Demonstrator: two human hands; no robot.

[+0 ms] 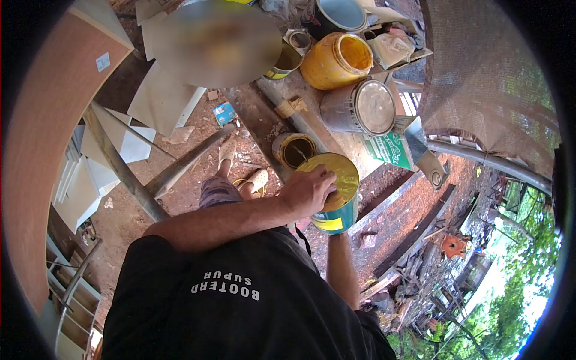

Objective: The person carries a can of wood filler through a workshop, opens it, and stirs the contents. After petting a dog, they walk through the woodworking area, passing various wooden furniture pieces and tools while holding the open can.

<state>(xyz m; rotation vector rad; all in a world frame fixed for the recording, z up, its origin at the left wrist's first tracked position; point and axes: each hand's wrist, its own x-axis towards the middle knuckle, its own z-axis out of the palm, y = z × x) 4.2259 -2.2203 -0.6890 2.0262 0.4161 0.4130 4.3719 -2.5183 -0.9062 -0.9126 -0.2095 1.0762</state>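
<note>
A green and yellow can (333, 223) with a gold-coloured round top (345, 171) is held up in front of my body. My left hand (309, 191) lies across this top, its fingers curled against the metal. Under the can, my right forearm (342, 264) reaches up, but the can hides my right hand. Just beyond the can's far edge stands a small open tin (298, 150) with a stained rim and a dark inside. A thin light line shows between the tin's mouth and the can; I cannot tell what it is.
A yellow plastic jar (327, 63), a lidded bucket (359, 108) and a green and white packet (393, 149) rest on the worktable (312, 123). Wooden poles (120, 159) and pale boards (159, 99) lie at the left. A large wooden panel (54, 114) fills the left edge.
</note>
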